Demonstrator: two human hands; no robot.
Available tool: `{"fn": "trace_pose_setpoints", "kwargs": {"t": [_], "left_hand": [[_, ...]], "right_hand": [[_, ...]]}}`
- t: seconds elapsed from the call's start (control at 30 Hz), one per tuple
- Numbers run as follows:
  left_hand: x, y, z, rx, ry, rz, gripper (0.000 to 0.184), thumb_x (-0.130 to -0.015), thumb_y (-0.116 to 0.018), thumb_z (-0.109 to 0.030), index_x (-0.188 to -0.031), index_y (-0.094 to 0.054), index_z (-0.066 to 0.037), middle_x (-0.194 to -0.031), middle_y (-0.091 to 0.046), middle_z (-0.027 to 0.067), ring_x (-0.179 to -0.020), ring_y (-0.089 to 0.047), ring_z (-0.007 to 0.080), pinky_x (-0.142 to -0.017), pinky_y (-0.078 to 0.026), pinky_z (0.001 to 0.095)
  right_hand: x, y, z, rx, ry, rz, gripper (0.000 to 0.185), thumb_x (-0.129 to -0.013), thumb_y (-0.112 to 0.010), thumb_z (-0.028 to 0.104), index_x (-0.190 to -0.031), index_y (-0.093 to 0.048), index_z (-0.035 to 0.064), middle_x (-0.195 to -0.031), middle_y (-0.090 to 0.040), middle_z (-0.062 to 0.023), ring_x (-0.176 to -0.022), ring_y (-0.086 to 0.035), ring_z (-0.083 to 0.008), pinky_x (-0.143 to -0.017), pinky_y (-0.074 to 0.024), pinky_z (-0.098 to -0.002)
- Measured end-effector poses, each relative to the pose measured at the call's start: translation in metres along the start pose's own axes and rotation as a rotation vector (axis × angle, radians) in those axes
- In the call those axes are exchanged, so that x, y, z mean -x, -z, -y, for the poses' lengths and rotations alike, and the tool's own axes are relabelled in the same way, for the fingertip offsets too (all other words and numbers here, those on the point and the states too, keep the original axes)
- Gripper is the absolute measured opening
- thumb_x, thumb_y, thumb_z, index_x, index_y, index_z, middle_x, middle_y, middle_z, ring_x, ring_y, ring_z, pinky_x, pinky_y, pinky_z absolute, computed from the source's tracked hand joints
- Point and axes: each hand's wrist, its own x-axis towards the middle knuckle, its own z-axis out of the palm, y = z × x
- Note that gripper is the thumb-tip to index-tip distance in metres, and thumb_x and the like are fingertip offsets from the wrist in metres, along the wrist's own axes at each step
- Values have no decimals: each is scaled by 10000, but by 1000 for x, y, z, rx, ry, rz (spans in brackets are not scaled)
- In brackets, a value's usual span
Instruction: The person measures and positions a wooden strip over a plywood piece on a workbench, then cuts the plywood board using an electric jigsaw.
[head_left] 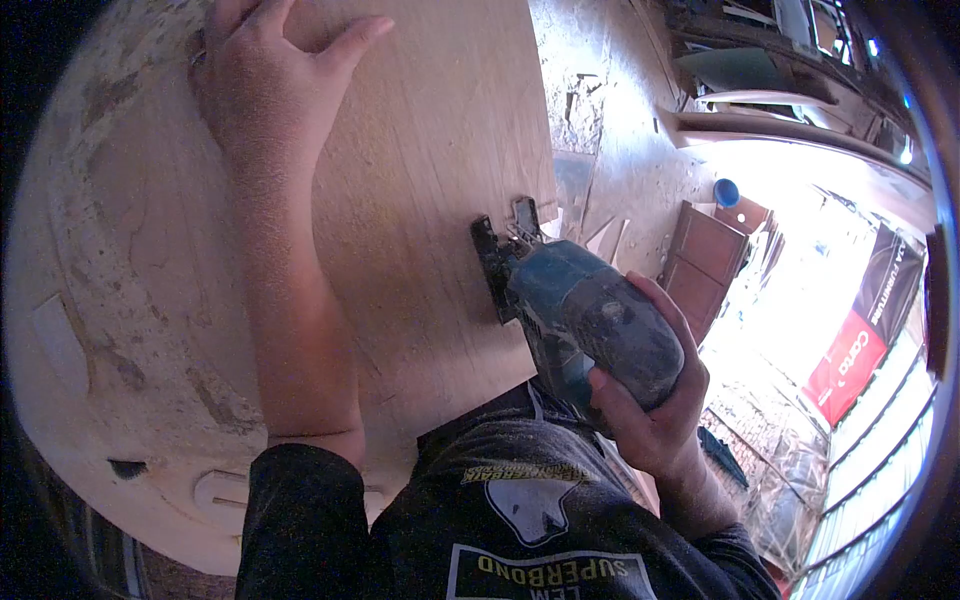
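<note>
Right hand [668, 425] — fingers round jigsaw [600, 315], left hand [268, 65] — thumb spread over board [430, 130], blue container [726, 192] beyond, contents unclear

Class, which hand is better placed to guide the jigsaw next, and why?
Probably the right hand, which grips the jigsaw; the left hand rests on the board, well away from the jigsaw.

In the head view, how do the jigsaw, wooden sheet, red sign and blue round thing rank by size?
Apparent size, largest first:
1. Wooden sheet
2. Jigsaw
3. Red sign
4. Blue round thing
</note>
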Motion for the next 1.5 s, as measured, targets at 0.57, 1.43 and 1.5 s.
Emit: {"fn": "trace_pose_setpoints", "kwargs": {"t": [0.57, 1.43, 1.5], "left_hand": [[-1, 4, -3, 9, 20, 6, 698, -651, -897, -631, -1067, -791, -81, -1078, -687, 183, -1000, -678, 381, -874, -544, 479], [3, 8, -3, 60, 35, 6, 698, -655, -908, -602, -1090, -783, -71, -1080, -674, 205, -993, -670, 402, -885, -532, 494], [2, 11, -6, 25, 50, 33, 698, -654, -908, -604, -1088, -783, -72, -1079, -672, 206, -998, -668, 402, -887, -531, 494]], "right_hand": [[-2, -4, 8, 21, -11, -37, 765, -796, -644, 22, -1511, -392, -80, -1329, -635, -224, -1248, -621, -263, -1091, -464, -400], [-6, -13, 14, -22, 8, -97, 716, -865, -728, 48, -1496, -411, -70, -1356, -629, -211, -1279, -603, -257, -1111, -452, -382], [-7, -14, 15, -30, 5, -103, 714, -864, -727, 45, -1495, -412, -71, -1361, -624, -212, -1283, -599, -257, -1113, -450, -381]]}}
